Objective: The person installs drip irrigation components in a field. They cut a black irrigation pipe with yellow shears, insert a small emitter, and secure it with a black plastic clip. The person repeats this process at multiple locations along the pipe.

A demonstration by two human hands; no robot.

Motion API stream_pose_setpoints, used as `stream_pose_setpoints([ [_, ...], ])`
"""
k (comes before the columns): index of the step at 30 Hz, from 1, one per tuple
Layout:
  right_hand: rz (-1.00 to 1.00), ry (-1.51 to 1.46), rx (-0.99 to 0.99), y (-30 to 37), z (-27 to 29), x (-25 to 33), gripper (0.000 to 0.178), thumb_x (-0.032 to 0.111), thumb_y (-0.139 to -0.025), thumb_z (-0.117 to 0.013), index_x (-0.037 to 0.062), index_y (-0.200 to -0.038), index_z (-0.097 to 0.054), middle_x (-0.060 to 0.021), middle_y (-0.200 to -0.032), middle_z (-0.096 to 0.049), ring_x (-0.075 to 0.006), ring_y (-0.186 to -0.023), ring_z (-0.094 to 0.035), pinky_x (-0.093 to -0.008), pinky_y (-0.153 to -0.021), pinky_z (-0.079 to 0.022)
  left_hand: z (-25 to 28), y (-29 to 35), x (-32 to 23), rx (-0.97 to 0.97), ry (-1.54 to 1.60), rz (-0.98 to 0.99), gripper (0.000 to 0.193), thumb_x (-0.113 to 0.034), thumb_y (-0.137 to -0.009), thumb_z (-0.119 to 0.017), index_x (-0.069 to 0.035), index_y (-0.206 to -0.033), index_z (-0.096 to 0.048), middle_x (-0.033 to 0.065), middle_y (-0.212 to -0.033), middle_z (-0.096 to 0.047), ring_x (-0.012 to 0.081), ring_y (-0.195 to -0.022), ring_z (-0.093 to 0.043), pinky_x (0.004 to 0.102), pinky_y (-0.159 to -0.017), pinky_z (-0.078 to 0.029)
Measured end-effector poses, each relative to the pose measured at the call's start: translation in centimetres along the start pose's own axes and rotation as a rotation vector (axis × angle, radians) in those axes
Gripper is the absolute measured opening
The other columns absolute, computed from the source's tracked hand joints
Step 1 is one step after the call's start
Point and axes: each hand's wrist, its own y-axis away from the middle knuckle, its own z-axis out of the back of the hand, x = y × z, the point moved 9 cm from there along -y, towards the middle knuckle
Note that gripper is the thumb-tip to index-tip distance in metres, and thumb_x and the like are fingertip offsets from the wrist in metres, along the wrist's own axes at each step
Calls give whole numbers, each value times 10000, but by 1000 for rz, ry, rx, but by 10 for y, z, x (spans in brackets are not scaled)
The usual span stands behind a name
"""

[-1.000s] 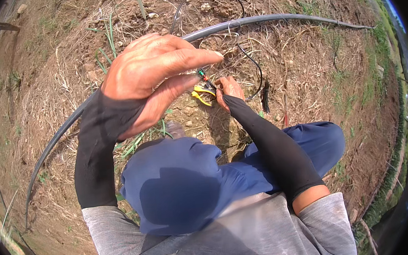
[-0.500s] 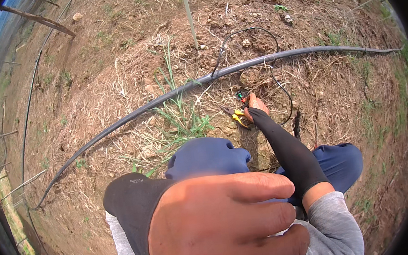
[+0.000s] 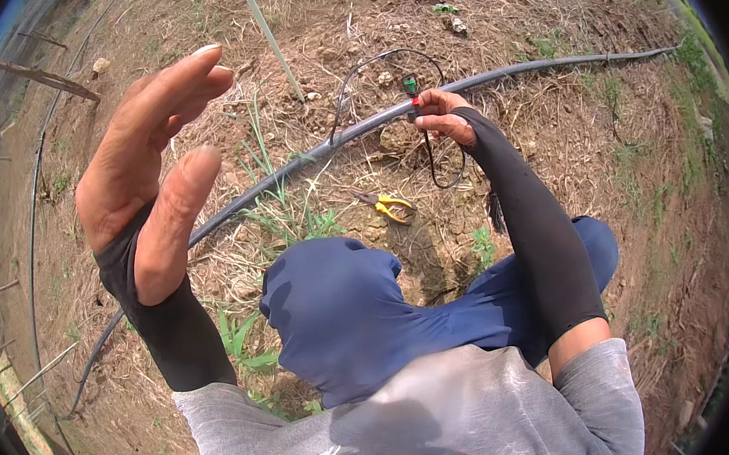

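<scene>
My right hand (image 3: 444, 118) pinches a small sprinkler head (image 3: 411, 92), green and black with a red band, just over the thick black pipe. A thin black tube (image 3: 367, 60) loops up from the pipe (image 3: 249, 194) and over behind my right hand, with another stretch hanging below the fingers. Raised at the left, my left hand (image 3: 150, 159) is empty, its thumb apart from the stretched fingers. A pair of yellow-handled pliers (image 3: 389, 204) lies on the ground in front of my knees, its jaws pointing left.
A pale thin stake (image 3: 270, 41) stands in the soil beyond the pipe. Dry grass and a green tuft (image 3: 267, 158) grow along the pipe's near side. Farther left runs another dark hose (image 3: 36, 204), near a wooden stick (image 3: 39, 76).
My right hand has lifted the sprinkler head from beside the pliers up to the pipe. My left hand has swung from close under the view out to the upper left.
</scene>
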Motion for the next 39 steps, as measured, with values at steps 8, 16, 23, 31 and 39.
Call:
stream_pose_setpoints([
  [8,473,-287,192,45,-11,278,600,18,-887,-631,25,-1436,-389,-94,-1173,-611,-159,-1083,-577,-295,-957,-461,48,-105,41,-317,-12,33,594,-322,-881,-717,-86,-1381,-499,174,-1209,-580,261,-1136,-588,374,-944,-510],
  [16,663,96,151,54,-52,407,270,165,-960,-611,47,-1202,-611,-39,-1092,-652,-116,-990,-620,-278,-842,-515,83,-180,1,-383,-46,-52,474,-250,-931,-664,-104,-1360,-526,161,-1180,-629,208,-1089,-605,314,-913,-507],
  [23,960,194,-29,37,-84,503,220,234,-916,-693,110,-1097,-680,-25,-939,-698,-92,-827,-656,-227,-685,-524,82,-195,-21,-361,24,-167,355,-67,-936,-619,-85,-1288,-585,110,-1030,-704,167,-956,-673,299,-844,-549],
  [31,1104,56,62,24,-95,530,219,156,-883,-722,49,-1068,-677,-88,-944,-706,-187,-827,-709,-309,-776,-591,77,-196,-13,-373,170,-273,457,16,-900,-617,-87,-1337,-533,130,-953,-678,162,-884,-680,261,-767,-555],
  [39,1022,179,-17,19,-114,529,161,162,-946,-620,47,-1056,-648,-29,-909,-668,-105,-786,-626,-261,-668,-522,79,-194,4,-404,275,-92,525,87,-892,-529,-117,-1375,-513,80,-970,-643,122,-857,-664,240,-735,-533],
])
